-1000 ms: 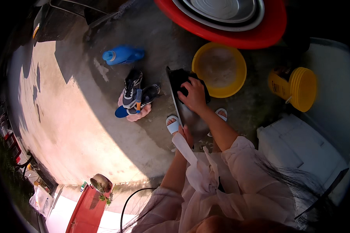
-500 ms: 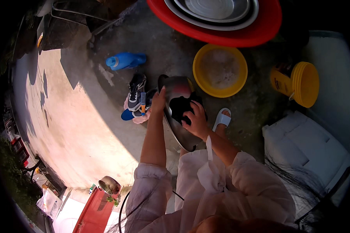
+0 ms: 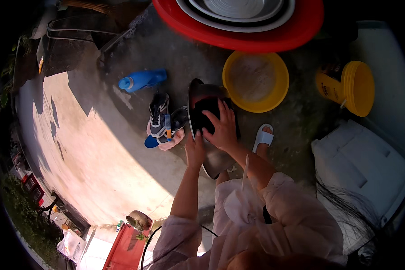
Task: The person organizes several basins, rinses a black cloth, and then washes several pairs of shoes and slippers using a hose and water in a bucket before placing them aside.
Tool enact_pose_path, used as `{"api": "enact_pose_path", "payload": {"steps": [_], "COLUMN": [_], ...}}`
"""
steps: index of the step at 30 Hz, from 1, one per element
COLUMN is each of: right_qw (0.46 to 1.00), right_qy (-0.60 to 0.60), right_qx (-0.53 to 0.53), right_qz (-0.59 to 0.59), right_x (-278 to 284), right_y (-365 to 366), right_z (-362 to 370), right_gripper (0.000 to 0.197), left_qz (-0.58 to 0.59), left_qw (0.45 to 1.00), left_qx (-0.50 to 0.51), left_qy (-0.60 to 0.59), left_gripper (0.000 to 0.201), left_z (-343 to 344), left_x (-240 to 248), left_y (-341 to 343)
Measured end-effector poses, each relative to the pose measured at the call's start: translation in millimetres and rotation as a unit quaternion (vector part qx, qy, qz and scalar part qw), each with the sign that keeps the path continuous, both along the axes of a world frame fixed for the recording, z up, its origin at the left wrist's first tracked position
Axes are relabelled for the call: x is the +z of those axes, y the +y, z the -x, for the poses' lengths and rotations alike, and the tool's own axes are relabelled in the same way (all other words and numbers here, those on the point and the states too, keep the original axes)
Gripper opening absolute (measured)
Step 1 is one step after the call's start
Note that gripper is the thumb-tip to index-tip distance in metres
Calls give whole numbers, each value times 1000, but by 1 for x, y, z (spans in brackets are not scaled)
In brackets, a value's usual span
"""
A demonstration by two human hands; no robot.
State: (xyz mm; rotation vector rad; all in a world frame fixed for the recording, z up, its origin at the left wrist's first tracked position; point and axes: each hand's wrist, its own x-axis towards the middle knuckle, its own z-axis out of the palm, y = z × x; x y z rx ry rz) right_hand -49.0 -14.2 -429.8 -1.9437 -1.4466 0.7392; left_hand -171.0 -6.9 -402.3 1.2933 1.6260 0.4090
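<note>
My left hand (image 3: 195, 150) grips the near edge of a round metal pan (image 3: 218, 158), which I hold tilted in front of my legs, above the concrete floor (image 3: 103, 166). My right hand (image 3: 223, 130) is open, fingers spread and pointing away from me, laid over a black cloth (image 3: 201, 112) against the pan. The cloth is so dark that I cannot tell whether it sits on the inner or the outer face. My thumbs come close together by the rim.

Just beyond the pan, a little to the right, stands a yellow basin (image 3: 282, 86) with cloudy, foamy water (image 3: 252, 78) in it. Farther ahead is a wide red tub (image 3: 297, 38), with round metal bowls (image 3: 240, 6) nested inside it. To the left of the pan, a pair of dark sneakers (image 3: 158, 119) rests on something pink (image 3: 168, 145), and a brush (image 3: 168, 128) with an orange handle leans there too. A blue bottle (image 3: 144, 80) lies beyond the shoes.

On my right I see my foot in a white slipper (image 3: 262, 139), a yellow bucket (image 3: 359, 90) lying tipped on its side, and a bulky white object (image 3: 364, 157). Bright sun covers the floor to my left, while my hands work in the shade.
</note>
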Motion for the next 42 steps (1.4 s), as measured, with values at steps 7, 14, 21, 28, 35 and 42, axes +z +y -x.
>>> {"api": "enact_pose_path", "payload": {"steps": [7, 14, 21, 28, 35, 42], "right_qw": [966, 997, 992, 995, 994, 998], "right_qy": [84, -9, 63, 56, -39, -6], "right_qx": [27, 72, -77, 84, 101, 13], "right_qz": [244, 5, 71, 5, 9, 64], "right_x": [-110, 1, -62, -36, 8, -51], "right_y": [101, -26, 38, -10, -77, 11], "right_z": [-55, 25, -26, -15, -34, -9], "right_gripper": [42, 31, 29, 29, 61, 53], "left_qz": [19, -23, 36, 280, 83, 92], "left_qw": [1000, 999, 993, 951, 996, 995], "left_qx": [9, 24, 83, 101, 36, 9], "left_qy": [-16, 9, -72, -79, -22, 24], "left_gripper": [25, 26, 32, 29, 31, 27], "left_z": [11, 26, 8, 49, -25, 5], "left_x": [-13, -17, -25, -107, -41, -19], "left_y": [-31, -47, -58, 69, 23, -32]}}
